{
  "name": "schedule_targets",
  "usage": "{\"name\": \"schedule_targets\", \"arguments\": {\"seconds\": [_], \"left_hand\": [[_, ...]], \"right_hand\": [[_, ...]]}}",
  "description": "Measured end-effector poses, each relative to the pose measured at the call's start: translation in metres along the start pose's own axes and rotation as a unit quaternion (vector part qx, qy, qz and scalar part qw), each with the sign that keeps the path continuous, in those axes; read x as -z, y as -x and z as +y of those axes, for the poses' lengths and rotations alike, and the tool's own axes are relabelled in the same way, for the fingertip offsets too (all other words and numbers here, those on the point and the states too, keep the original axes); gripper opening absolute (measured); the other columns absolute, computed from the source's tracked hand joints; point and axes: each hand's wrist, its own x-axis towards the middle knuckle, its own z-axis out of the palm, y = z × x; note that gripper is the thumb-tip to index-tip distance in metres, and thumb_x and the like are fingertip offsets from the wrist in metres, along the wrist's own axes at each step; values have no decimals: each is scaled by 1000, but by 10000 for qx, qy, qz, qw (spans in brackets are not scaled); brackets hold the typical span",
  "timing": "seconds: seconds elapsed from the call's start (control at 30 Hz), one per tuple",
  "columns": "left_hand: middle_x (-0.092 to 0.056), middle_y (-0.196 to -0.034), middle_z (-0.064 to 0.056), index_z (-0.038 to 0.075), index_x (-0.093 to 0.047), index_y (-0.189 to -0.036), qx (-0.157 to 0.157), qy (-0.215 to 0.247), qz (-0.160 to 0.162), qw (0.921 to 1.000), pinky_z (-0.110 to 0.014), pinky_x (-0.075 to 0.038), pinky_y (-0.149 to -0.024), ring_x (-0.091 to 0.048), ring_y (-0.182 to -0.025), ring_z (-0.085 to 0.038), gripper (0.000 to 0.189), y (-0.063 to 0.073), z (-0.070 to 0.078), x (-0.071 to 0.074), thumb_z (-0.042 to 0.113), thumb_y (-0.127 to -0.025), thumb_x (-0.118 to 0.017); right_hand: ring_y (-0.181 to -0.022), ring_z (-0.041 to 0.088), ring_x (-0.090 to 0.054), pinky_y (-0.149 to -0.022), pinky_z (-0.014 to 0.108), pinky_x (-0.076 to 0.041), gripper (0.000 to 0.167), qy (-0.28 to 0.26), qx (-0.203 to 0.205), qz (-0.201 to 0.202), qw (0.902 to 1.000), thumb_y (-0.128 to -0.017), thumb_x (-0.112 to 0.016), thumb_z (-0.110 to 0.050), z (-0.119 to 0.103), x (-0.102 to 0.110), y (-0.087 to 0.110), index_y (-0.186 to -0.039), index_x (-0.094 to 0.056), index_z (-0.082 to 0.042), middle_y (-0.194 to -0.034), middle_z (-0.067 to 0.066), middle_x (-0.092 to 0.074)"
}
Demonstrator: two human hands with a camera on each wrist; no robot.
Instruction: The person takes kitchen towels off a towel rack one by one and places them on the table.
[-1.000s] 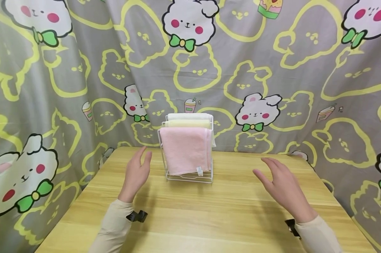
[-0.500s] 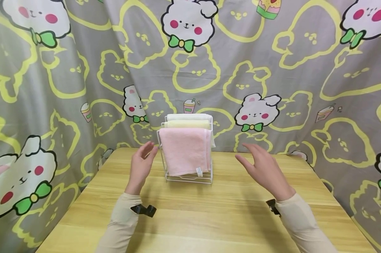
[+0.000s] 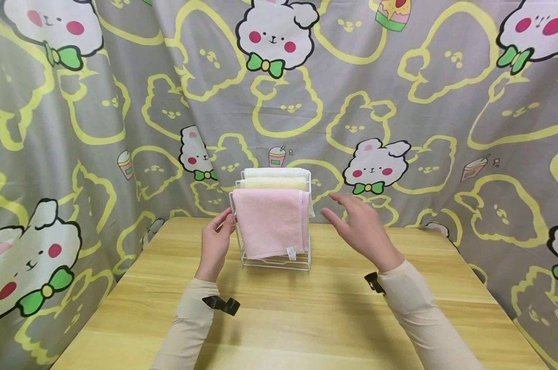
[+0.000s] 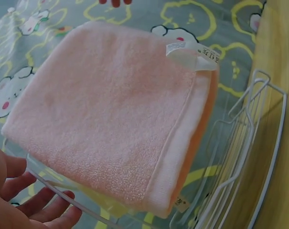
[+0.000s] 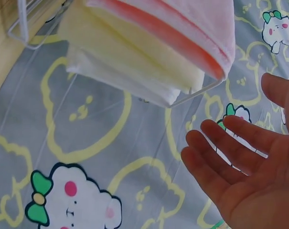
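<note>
A white wire rack (image 3: 276, 266) stands on the table, with folded towels hung over its bars. Pink is the front towel (image 3: 271, 221), which has a small tag low on its right side. Behind it hang a yellow towel (image 3: 274, 183) and a white towel (image 3: 276, 173), mostly hidden by the pink one. My left hand (image 3: 215, 244) is at the rack's left side; in the left wrist view its loosely bent fingers (image 4: 48, 205) lie along the side wire. To the right of the rack, my right hand (image 3: 364, 231) is held apart from it, fingers spread and holding nothing.
The wooden table (image 3: 279, 318) extends in front of the rack and to both sides. A grey curtain (image 3: 334, 118) with rabbit prints hangs close behind the rack and along both sides. Each wrist wears a black strap mount.
Both hands have moved inward toward the rack. The left has reached its side wire; the right has come from farther right and remains apart. Rack and towels stay in place.
</note>
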Motion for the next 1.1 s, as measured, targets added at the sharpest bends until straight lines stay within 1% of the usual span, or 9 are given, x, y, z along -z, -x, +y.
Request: {"name": "schedule_targets", "arguments": {"seconds": [0.1,0.27,0.37,0.5,0.57,0.67,0.87,1.0,1.1], "left_hand": [[-60,-137,-24,-4,-60,-138,19,110,86,9999,-34,-55,-104,-66,-110,-16,36,-2,-1,0,13,-106,-58],[-62,-130,-25,-7,-61,-135,92,241,165,9995,-34,-57,-100,-69,-97,-6,34,-4,-5,1,6,-104,-58],[-66,-118,-16,-7,-62,-134,101,305,210,9993,-33,-59,-98,-68,-91,-4,34,-6,-7,1,5,-103,-60],[-68,-105,-1,-6,-62,-134,43,288,253,9993,-31,-61,-94,-68,-90,-4,34,-7,-10,1,5,-101,-63],[-68,-103,1,-5,-63,-133,12,284,284,9992,-31,-62,-92,-68,-89,-4,34,-8,-10,0,4,-101,-63],[-70,-104,1,-5,-65,-132,-11,260,313,9992,-29,-62,-90,-68,-89,-3,33,-9,-12,-1,3,-100,-64],[-71,-104,2,-3,-66,-130,-2,142,290,9995,-27,-62,-88,-67,-89,-3,32,-10,-15,-1,4,-99,-66],[-72,-99,5,-4,-67,-129,32,196,338,9992,-27,-62,-88,-68,-89,-3,31,-11,-17,-1,4,-100,-65],[-73,-97,6,-6,-67,-128,43,243,344,9991,-28,-62,-88,-68,-88,-3,30,-12,-17,-1,4,-99,-66]], "right_hand": [[-129,34,-58,-109,58,-47,58,-75,28,27,10000,-102,-59,-50,-5,-2,-8,-143,-58,-9,-139,14,-63],[-119,30,-62,-100,53,-53,52,-343,200,143,9991,-102,-63,-45,-13,-6,-24,-139,-61,-9,-132,12,-66],[-116,29,-63,-98,50,-55,48,-513,335,248,9978,-101,-65,-41,-19,-8,-33,-136,-64,-8,-129,11,-67],[-112,28,-63,-97,47,-56,46,-808,585,346,9944,-99,-69,-36,-27,-11,-45,-133,-66,-6,-128,10,-67],[-112,27,-64,-98,45,-56,46,-923,703,328,9927,-98,-71,-35,-31,-12,-50,-133,-66,-6,-129,9,-68],[-114,27,-64,-98,45,-56,47,-1013,808,276,9912,-96,-74,-35,-37,-14,-56,-132,-66,-7,-129,9,-68],[-117,26,-64,-101,43,-55,45,-1150,823,185,9898,-95,-75,-32,-46,-21,-65,-132,-67,-7,-130,8,-69],[-116,28,-64,-101,43,-56,44,-1290,832,113,9881,-95,-76,-31,-50,-30,-70,-130,-68,-5,-130,8,-68],[-115,28,-64,-101,43,-55,44,-1264,844,122,9883,-94,-77,-30,-51,-36,-75,-129,-69,-5,-129,9,-69]]}}
